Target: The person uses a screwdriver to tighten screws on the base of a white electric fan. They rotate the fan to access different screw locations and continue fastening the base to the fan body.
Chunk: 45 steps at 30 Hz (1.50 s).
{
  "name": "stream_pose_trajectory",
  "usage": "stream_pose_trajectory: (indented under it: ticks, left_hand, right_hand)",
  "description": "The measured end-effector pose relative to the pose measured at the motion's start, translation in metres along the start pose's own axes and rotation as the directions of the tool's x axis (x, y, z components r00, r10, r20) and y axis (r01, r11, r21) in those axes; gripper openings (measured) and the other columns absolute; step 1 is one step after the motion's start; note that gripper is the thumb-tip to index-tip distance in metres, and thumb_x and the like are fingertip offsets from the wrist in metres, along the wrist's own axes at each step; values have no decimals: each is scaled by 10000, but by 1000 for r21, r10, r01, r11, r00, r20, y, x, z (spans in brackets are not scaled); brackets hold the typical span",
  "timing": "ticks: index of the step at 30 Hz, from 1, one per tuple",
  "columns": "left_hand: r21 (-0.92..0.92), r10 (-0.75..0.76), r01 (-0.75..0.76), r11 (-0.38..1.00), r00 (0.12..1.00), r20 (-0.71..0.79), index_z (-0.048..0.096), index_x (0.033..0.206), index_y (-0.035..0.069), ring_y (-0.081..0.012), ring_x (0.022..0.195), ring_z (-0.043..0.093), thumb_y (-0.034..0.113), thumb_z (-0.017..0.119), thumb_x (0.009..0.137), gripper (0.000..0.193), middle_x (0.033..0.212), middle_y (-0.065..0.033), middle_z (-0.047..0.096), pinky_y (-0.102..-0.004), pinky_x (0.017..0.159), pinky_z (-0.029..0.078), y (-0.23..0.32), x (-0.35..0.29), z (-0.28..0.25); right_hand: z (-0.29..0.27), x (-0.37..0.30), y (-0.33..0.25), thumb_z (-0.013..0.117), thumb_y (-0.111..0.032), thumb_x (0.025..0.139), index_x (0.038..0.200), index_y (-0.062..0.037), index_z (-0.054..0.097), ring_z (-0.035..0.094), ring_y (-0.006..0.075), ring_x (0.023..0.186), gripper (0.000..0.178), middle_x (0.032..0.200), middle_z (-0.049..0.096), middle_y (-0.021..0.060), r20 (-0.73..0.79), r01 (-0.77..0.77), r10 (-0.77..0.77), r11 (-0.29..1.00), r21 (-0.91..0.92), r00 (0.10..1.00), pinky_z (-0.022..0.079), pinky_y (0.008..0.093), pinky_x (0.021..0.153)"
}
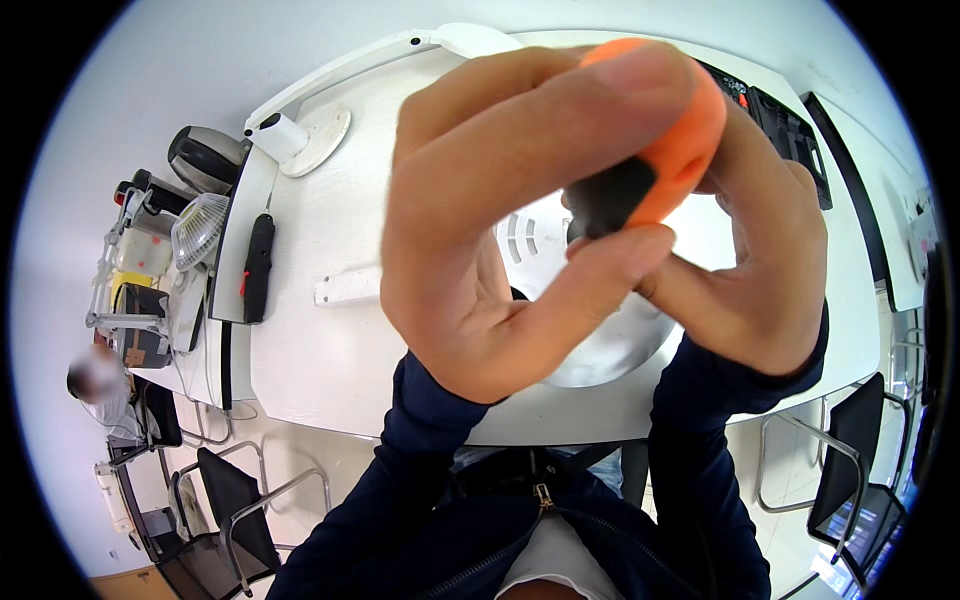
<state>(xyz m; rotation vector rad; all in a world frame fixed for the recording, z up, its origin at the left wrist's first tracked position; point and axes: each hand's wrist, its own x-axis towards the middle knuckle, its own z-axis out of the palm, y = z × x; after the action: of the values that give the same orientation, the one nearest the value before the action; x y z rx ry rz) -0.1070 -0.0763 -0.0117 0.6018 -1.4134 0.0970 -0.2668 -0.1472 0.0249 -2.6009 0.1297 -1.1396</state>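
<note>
Close to the camera, an orange-and-black rounded object (695, 125) is raised above the table; its exact kind does not show. My left hand (480, 190) is closed around its left side, thumb below and fingers over the top. On the other side, my right hand (765, 270) grips it too, with its fingers partly hidden behind the object. Beneath both hands lies a round silvery-white metal piece with slots (595, 368), largely covered from view. A white strip with small holes (348, 287) reaches out left from under my left hand.
On the white table (330, 370), a black electric screwdriver (258, 270) lies at the left edge. A white lamp (320, 140) stands behind it; an open black tool case (790, 140) sits far right. Chairs (850, 470) flank me, and another person (105, 400) is far left.
</note>
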Motion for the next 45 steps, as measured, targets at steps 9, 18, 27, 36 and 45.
stream_pose_trajectory:
  ticks: [9, 18, 27, 36, 45]
  left_hand:
    - [22, 64, -70, 997, 978, 200, 211, 1394, 45, -289, 964, 592, 230, 617, 841, 711, 1077, -261, 549, -387, 796, 508, 0, 10, -7]
    - [31, 9, -10, 999, 1000, 28, 174, 1400, 19, -297, 1009, 569, 239, 575, 855, 712, 1182, -245, 479, -407, 856, 473, 0, -2, -5]
    - [-8, -71, 71, 997, 997, 13, 129, 1409, -3, -316, 1090, 531, 206, 550, 852, 729, 1262, -235, 431, -411, 922, 440, 2, -1, -1]
    - [30, 15, -15, 999, 1000, -3, 162, 1386, -13, -295, 1068, 539, 225, 632, 825, 769, 1245, -236, 437, -383, 889, 472, -1, -7, 8]
    - [-235, 156, -112, 966, 972, 177, 130, 1403, 11, -281, 1011, 565, 203, 636, 826, 791, 1214, -220, 461, -376, 826, 500, -9, 3, -7]
  right_hand:
    - [13, -3, 5, 790, -109, 651, 1182, 49, 488, 670, 219, 863, 631, 971, 653, 133, -68, -108, 121, 979, 171, 990, 508, 281, 754]
    - [27, -1, 3, 788, -106, 653, 1187, 48, 485, 668, 217, 864, 633, 981, 650, 135, -88, -91, 109, 978, 187, 990, 507, 279, 750]
    - [25, -4, 4, 786, -103, 656, 1192, 46, 482, 666, 215, 865, 635, 991, 647, 137, -105, -91, 110, 980, 175, 988, 506, 277, 746]
    - [15, -4, 4, 784, -99, 658, 1197, 45, 479, 663, 214, 866, 637, 1000, 644, 139, -121, -82, 103, 982, 167, 987, 505, 276, 742]
    - [15, -1, -2, 783, -96, 660, 1202, 44, 476, 661, 212, 866, 639, 1010, 640, 141, -113, -81, 101, 983, 163, 988, 504, 274, 738]
